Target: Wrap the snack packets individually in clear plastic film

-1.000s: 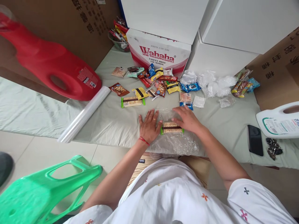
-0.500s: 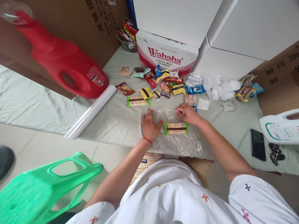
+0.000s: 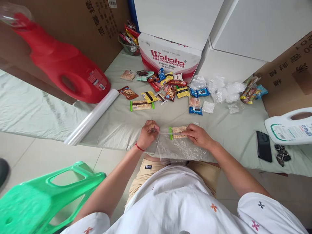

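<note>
A clear plastic film (image 3: 180, 149) lies at the table's front edge, with a green-ended snack bar (image 3: 177, 131) on it. My left hand (image 3: 149, 134) is closed on the film's left side, fingers curled in. My right hand (image 3: 197, 136) pinches film over the right half of the snack bar, hiding that end. A second green-ended snack bar (image 3: 141, 105) lies farther back, beside a yellow packet (image 3: 149, 97). Behind my right hand sits a blue packet (image 3: 195, 110).
A film roll (image 3: 92, 117) lies at left by a red jug (image 3: 70, 71). Several small packets (image 3: 170, 92) lie before a Wahaha carton (image 3: 168, 57). Bunched clear plastic (image 3: 219, 89), a phone (image 3: 264, 146), keys (image 3: 282, 155) and a white jug (image 3: 290, 126) are at right.
My left hand has gone from lying flat to closed on the film. My right hand has come toward me, drawing the film's far edge over the snack bar.
</note>
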`<state>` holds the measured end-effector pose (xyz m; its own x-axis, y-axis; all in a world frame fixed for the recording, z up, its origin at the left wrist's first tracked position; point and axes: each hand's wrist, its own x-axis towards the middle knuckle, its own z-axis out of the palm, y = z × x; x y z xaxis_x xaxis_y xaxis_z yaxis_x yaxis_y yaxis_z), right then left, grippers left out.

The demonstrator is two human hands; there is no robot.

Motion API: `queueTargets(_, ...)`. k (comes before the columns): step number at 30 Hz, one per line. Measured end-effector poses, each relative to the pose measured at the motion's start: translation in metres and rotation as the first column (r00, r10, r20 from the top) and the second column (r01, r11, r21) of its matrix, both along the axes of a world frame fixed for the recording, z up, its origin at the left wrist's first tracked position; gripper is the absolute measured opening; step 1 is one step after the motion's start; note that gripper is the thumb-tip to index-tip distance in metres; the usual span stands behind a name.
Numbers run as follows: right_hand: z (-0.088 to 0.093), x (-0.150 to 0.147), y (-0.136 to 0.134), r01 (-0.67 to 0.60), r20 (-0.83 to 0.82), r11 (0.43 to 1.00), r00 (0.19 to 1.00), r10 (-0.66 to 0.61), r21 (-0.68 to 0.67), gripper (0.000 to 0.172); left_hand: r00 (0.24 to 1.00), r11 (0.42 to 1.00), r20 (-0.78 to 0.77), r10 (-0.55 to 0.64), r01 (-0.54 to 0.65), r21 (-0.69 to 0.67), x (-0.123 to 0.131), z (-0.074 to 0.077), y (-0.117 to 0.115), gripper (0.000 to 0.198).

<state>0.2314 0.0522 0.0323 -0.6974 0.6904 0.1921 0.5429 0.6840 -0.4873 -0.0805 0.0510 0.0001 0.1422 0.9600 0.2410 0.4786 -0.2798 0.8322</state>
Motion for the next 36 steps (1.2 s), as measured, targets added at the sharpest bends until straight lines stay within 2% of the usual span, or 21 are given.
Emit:
queueTargets(4,-0.009,0.003,-0.005,-0.051,0.000,0.998,0.999,0.051,0.021,0.037,0.974,0.980,-0.114,-0.195,0.198,0.018,-0.020,0.002,-0.010,0.022)
queueTargets(7,-0.016,0.004,-0.007,-0.065,-0.045,0.996,0.997,0.068,0.053,0.035,0.909,0.938,-0.242,-0.341,0.346,-0.019,-0.033,0.004,-0.019,0.029)
queueTargets(9,-0.020,0.005,-0.007,-0.058,-0.081,0.997,0.995,0.063,0.059,0.033,0.847,0.899,-0.309,-0.433,0.432,-0.075,-0.041,0.011,-0.026,0.031)
queueTargets(11,-0.025,0.006,-0.007,-0.047,-0.109,0.997,0.993,0.053,0.054,0.031,0.793,0.867,-0.359,-0.492,0.484,-0.117,-0.047,0.026,-0.033,0.030)
queueTargets(12,-0.027,0.006,-0.007,-0.045,-0.116,0.997,0.992,0.051,0.056,0.031,0.787,0.869,-0.380,-0.486,0.482,-0.111,-0.047,0.036,-0.035,0.028)
queueTargets(14,-0.030,0.006,-0.007,-0.047,-0.115,0.996,0.992,0.056,0.076,0.033,0.833,0.917,-0.411,-0.372,0.398,-0.023,-0.042,0.058,-0.037,0.022)
queueTargets(16,-0.031,0.004,-0.007,-0.042,-0.097,0.993,0.994,0.053,0.107,0.033,0.886,0.956,-0.413,-0.212,0.276,0.101,-0.025,0.075,-0.036,0.021)
queueTargets(17,-0.031,0.003,-0.008,-0.034,-0.083,0.992,0.996,0.045,0.122,0.033,0.894,0.959,-0.417,-0.164,0.244,0.144,-0.012,0.078,-0.036,0.023)
queueTargets(18,-0.030,0.001,-0.009,-0.025,-0.069,0.991,0.997,0.035,0.133,0.033,0.890,0.954,-0.425,-0.167,0.255,0.159,0.003,0.078,-0.035,0.028)
queueTargets(19,-0.029,0.000,-0.010,-0.017,-0.056,0.990,0.998,0.025,0.139,0.033,0.870,0.937,-0.442,-0.220,0.314,0.151,0.020,0.073,-0.033,0.034)
queueTargets(21,-0.024,-0.001,-0.016,-0.009,-0.038,0.992,0.999,0.014,0.129,0.033,0.806,0.890,-0.486,-0.338,0.442,0.114,0.051,0.052,-0.031,0.044)
queueTargets(22,-0.021,0.001,-0.019,-0.011,-0.040,0.994,0.999,0.016,0.110,0.033,0.782,0.878,-0.507,-0.361,0.469,0.098,0.063,0.038,-0.029,0.047)
queueTargets(25,-0.010,0.020,-0.026,0.004,-0.109,0.999,0.994,0.000,0.034,0.033,0.733,0.874,-0.572,-0.368,0.482,0.056,0.082,0.000,-0.028,0.053)
queueTargets(27,-0.004,0.043,-0.024,0.116,-0.169,0.993,0.979,-0.113,0.011,0.035,0.716,0.878,-0.601,-0.354,0.476,0.050,0.082,-0.014,-0.029,0.054)
queueTargets(30,0.000,0.076,-0.008,0.389,-0.183,0.921,0.906,-0.382,-0.002,0.037,0.704,0.879,-0.624,-0.340,0.474,0.055,0.079,-0.016,-0.029,0.055)
queueTargets(31,-0.001,0.082,0.000,0.438,-0.172,0.899,0.884,-0.436,-0.026,0.039,0.699,0.878,-0.629,-0.339,0.475,0.055,0.078,-0.015,-0.030,0.055)
queueTargets(33,-0.004,0.084,0.020,0.432,-0.134,0.895,0.886,-0.444,-0.113,0.046,0.694,0.877,-0.637,-0.334,0.476,0.059,0.078,-0.012,-0.030,0.056)
queueTargets(36,-0.011,0.067,0.047,0.274,-0.087,0.927,0.948,-0.305,-0.256,0.065,0.696,0.876,-0.640,-0.326,0.477,0.074,0.078,-0.011,-0.029,0.056)
